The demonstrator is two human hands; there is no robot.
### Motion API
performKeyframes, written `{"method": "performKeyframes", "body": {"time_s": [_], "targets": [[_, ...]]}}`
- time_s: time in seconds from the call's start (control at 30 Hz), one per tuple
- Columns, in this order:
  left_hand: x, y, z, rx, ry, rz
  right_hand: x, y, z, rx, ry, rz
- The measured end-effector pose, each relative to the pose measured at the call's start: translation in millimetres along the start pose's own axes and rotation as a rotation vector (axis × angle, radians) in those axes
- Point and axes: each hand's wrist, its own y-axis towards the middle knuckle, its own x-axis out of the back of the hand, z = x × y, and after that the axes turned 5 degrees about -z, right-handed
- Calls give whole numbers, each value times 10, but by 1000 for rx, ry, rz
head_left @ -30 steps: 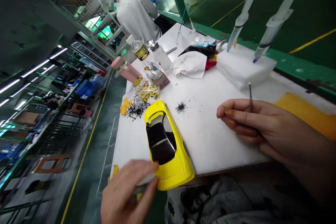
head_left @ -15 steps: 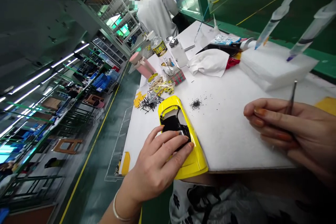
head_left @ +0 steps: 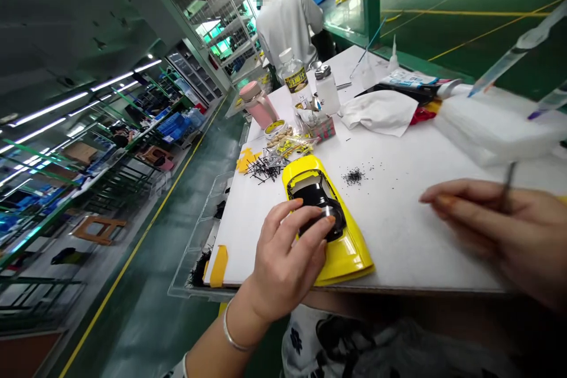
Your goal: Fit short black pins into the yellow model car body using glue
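Observation:
A yellow model car body (head_left: 352, 248) lies at the near edge of the white table. Over its window opening, my left hand (head_left: 286, 251) has its fingers curled on a glossy black part (head_left: 339, 218); the fingertips partly cover it. On the right, my right hand (head_left: 491, 224), blurred, is closed around a thin dark metal tool (head_left: 507, 186) whose upper end sticks up past the fingers. Its lower end is hidden. Tiny black pieces (head_left: 354, 176) form a small heap between the car body and my right hand.
Black sticks (head_left: 264, 168), a pink bottle (head_left: 259, 105), a labelled bottle (head_left: 297, 80) and a clear jar (head_left: 326, 90) stand or lie beyond the car. A white cloth (head_left: 381, 112) and white foam block (head_left: 496, 130) are farther right. A person (head_left: 287, 23) sits beyond the table.
My left fingers have gone from lying over the car body to curling on the black part, which shows more at the opening. The view has shifted; my right hand still holds the tool.

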Motion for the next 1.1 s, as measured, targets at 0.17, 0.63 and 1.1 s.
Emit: {"method": "performKeyframes", "body": {"time_s": [0.17,0.63,1.1], "targets": [[150,112,30,72,6,227,-470,-280,295,518,-151,389],[59,62,7,-208,-18,118,-662,-402,156,816,-201,268],[172,-34,125,-44,19,115,-646,-403,114,784,-189,289]]}}
